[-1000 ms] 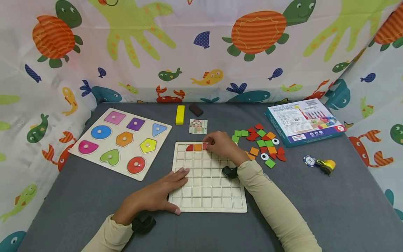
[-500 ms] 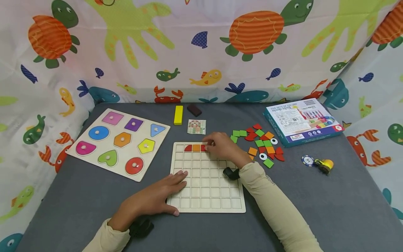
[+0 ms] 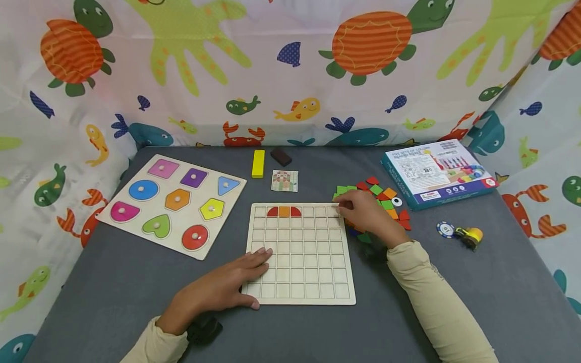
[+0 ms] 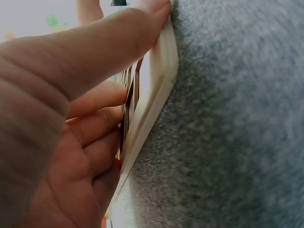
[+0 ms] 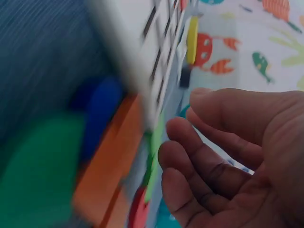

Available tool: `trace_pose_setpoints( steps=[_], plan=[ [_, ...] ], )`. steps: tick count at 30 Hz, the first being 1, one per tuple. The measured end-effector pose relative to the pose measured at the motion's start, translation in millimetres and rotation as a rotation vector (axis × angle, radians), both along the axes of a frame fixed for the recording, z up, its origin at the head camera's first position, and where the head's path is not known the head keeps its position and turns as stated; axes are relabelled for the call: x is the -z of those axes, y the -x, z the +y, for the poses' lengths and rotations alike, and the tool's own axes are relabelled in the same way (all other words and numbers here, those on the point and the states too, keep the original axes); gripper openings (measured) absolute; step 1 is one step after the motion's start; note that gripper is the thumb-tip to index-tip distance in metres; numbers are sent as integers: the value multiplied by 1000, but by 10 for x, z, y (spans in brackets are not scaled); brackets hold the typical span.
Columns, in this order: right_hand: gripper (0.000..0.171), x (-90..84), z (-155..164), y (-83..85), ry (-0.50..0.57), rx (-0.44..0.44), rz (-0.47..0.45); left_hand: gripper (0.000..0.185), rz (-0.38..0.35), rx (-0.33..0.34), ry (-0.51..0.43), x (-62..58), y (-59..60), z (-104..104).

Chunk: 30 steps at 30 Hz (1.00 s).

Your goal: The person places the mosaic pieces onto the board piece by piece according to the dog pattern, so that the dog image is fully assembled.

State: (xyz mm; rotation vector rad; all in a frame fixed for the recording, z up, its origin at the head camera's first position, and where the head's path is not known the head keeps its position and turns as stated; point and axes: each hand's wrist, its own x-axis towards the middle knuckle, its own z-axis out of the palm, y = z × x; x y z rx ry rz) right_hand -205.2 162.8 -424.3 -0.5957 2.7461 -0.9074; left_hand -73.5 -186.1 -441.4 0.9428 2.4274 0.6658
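Observation:
My left hand [image 3: 224, 282] rests spread on the left side of a wooden grid board [image 3: 304, 262], its thumb at the near left corner. In the top row sit a red quarter-round tile [image 3: 272, 212], an orange square tile [image 3: 284, 211] and a second red tile [image 3: 295, 212]. My right hand [image 3: 369, 214] hovers by the board's top right corner, over the left part of a pile of coloured tiles [image 3: 387, 204]. In the right wrist view, that hand's fingers [image 5: 183, 190] are loosely bent with nothing between them. Part of the pile is hidden beneath it.
On the left lies a wooden shape puzzle [image 3: 183, 227] with knobbed pieces. Behind the grid board are a small picture card [image 3: 285, 181], a yellow block [image 3: 258, 164] and a dark brown block [image 3: 281, 157]. A box [image 3: 438, 174], a round chip [image 3: 446, 230] and a toy vehicle [image 3: 469, 237] lie right.
My right hand has left the second red tile in the top row and moved right to the tile pile. The left hand stays on the board.

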Motion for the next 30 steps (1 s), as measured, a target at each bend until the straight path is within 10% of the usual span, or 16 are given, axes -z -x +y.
trace_pose_setpoints(
  steps=[30],
  plan=[
    [22, 91, 385, 315, -149, 120, 119, 85, -64, -9, -43, 13, 22, -28]
  ],
)
